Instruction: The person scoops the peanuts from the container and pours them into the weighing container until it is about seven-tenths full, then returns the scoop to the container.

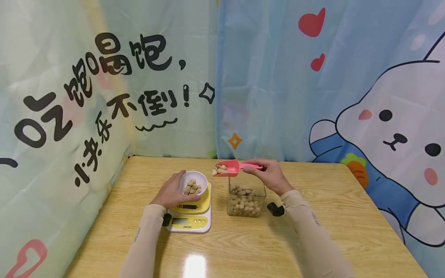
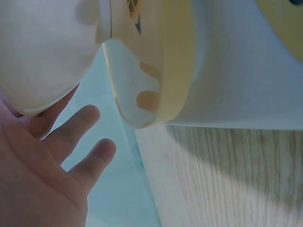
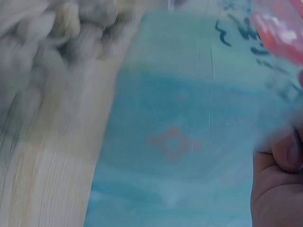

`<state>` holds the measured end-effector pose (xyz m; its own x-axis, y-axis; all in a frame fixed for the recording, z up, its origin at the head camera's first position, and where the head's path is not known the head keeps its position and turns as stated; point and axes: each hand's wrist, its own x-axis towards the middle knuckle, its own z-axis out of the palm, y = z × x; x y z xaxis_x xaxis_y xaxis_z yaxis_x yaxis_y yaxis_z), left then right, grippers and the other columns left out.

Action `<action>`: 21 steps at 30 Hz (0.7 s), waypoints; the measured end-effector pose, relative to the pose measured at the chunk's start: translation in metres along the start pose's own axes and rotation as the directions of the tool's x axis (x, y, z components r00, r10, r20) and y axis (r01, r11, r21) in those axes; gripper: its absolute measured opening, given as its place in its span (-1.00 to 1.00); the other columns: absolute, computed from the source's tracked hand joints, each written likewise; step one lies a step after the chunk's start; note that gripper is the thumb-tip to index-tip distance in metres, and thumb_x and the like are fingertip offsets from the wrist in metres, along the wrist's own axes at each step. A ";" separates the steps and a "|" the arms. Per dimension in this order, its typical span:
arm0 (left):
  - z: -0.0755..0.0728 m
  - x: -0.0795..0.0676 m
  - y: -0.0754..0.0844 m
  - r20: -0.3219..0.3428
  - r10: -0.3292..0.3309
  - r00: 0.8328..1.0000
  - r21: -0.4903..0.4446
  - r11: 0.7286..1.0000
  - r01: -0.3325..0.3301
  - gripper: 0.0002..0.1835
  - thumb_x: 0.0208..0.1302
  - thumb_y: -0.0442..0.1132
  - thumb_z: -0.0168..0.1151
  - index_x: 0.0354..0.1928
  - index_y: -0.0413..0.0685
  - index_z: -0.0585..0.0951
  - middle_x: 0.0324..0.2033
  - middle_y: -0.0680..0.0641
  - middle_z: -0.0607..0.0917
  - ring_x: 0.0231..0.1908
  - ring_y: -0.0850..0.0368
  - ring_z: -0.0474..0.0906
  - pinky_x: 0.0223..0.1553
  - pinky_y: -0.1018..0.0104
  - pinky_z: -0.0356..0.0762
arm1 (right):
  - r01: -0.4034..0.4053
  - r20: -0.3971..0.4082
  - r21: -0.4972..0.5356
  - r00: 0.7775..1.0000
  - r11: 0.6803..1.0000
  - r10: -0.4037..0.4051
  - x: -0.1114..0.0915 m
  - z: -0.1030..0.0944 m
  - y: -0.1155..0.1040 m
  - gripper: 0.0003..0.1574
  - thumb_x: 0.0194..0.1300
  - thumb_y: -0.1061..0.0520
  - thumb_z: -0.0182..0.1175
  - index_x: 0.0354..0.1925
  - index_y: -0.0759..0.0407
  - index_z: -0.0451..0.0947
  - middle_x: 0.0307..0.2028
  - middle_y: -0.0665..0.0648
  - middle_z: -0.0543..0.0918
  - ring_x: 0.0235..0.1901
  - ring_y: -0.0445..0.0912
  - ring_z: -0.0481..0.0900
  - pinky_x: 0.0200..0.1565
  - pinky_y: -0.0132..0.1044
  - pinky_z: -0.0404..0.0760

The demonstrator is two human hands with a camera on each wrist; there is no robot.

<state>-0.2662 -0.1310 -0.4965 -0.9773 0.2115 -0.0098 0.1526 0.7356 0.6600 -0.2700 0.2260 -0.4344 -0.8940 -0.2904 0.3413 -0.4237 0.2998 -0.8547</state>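
Note:
My left hand (image 1: 170, 193) holds a small white bowl (image 1: 197, 176) from its left side, thumb along the near edge. Several peanuts (image 1: 192, 188) lie in the bowl, which is over the yellow platform of a kitchen scale (image 1: 206, 224). In the left wrist view, two fingers (image 2: 78, 124) stick out past the bowl (image 2: 47, 52), off its surface. My right hand (image 1: 270, 177) grips a pink scoop (image 1: 233, 168) by the handle, with peanuts at its front end. Beneath the scoop stands a clear container (image 1: 263, 191) partly filled with peanuts. The right wrist view is blurred.
A wooden table (image 1: 236, 247) carries everything, its back edge close behind the bowl and container. Printed curtains (image 1: 264, 96) hang behind and to the left. Black wrist devices show beneath both wrists, the right one (image 1: 276, 209) beside the container.

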 end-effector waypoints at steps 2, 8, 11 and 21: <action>0.000 -0.001 0.001 -0.001 0.002 1.000 0.000 1.000 -0.002 0.34 -0.15 0.40 0.55 0.60 -0.02 0.11 0.39 -0.17 0.38 0.16 -0.10 0.46 0.19 -0.09 0.46 | 0.012 0.011 0.010 1.000 1.000 -0.012 0.004 0.007 0.000 -0.64 0.37 0.11 0.36 0.09 0.18 0.72 -0.28 0.09 0.74 -0.53 -0.14 0.34 -0.38 -0.31 0.48; 0.000 -0.002 0.004 -0.002 0.003 1.000 0.006 1.000 -0.003 0.31 -0.12 0.37 0.55 0.60 -0.03 0.13 0.38 -0.17 0.39 0.13 -0.09 0.47 0.18 -0.07 0.48 | 0.008 0.053 -0.004 0.999 1.000 -0.008 0.015 0.027 -0.004 -0.70 0.36 0.05 0.36 0.04 0.05 0.75 -0.19 0.08 0.76 -0.50 -0.11 0.36 -0.37 -0.28 0.44; 0.000 -0.002 0.005 0.001 -0.006 1.000 0.009 1.000 0.006 0.31 -0.12 0.37 0.55 0.60 -0.03 0.13 0.40 -0.17 0.38 0.15 -0.10 0.46 0.20 -0.08 0.47 | -0.006 0.082 -0.035 0.997 0.999 0.009 0.021 0.036 -0.005 -0.69 0.35 -0.01 0.37 0.03 0.01 0.76 -0.21 0.06 0.75 -0.50 -0.09 0.33 -0.40 -0.27 0.39; 0.001 0.000 0.002 -0.004 0.010 1.000 0.001 1.000 -0.010 0.34 -0.16 0.39 0.55 0.60 -0.03 0.11 0.41 -0.17 0.36 0.20 -0.12 0.45 0.19 -0.12 0.47 | 0.038 0.208 -0.214 0.978 0.976 0.008 0.030 0.057 -0.015 -0.67 0.34 -0.12 0.36 -0.01 -0.05 0.76 -0.23 -0.07 0.74 -0.40 -0.09 0.55 -0.32 -0.23 0.56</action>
<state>-0.2655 -0.1290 -0.4955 -0.9763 0.2165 -0.0001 0.1627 0.7339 0.6595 -0.2823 0.1609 -0.4338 -0.8473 -0.4707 0.2459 -0.4787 0.4763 -0.7376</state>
